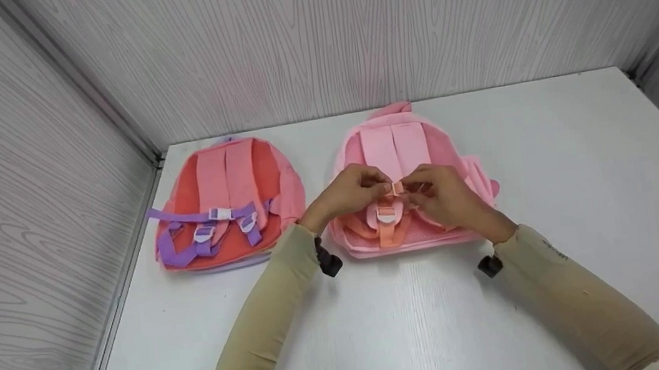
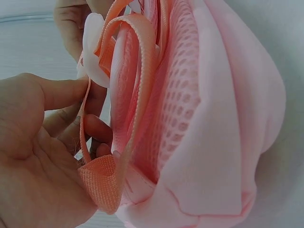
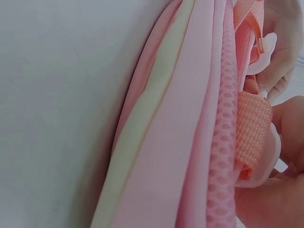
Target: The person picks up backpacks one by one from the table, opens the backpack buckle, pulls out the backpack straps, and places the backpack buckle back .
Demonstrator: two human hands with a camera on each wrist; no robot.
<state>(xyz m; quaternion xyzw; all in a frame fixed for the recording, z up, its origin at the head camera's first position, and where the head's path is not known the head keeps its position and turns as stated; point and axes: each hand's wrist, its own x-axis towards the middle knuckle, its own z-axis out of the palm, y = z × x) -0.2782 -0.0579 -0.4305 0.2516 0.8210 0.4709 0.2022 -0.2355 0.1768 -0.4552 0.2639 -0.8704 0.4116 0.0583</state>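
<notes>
A pink backpack (image 1: 354, 246) lies with its shoulder straps facing up. Over its middle, my left hand (image 1: 352, 191) pinches an orange strap (image 2: 99, 183) by the chest-strap buckle (image 1: 395, 189). My right hand (image 1: 447, 195) grips the other side of that buckle, thumb and fingers close to the left fingertips. Whether the buckle halves are joined is hidden by the fingers. Just below hangs a pale adjuster buckle (image 1: 387, 217) on an orange strap. Pink mesh (image 3: 222, 152) of the back panel shows beside the right hand in the right wrist view.
Left of it, a coral backpack (image 1: 178, 184) lies with its straps up. Its purple strap (image 1: 179, 216) runs across through a white buckle (image 1: 220, 214). Both bags rest on a white table (image 1: 362, 344), with wood-grain panels (image 1: 312, 42) behind and at the sides.
</notes>
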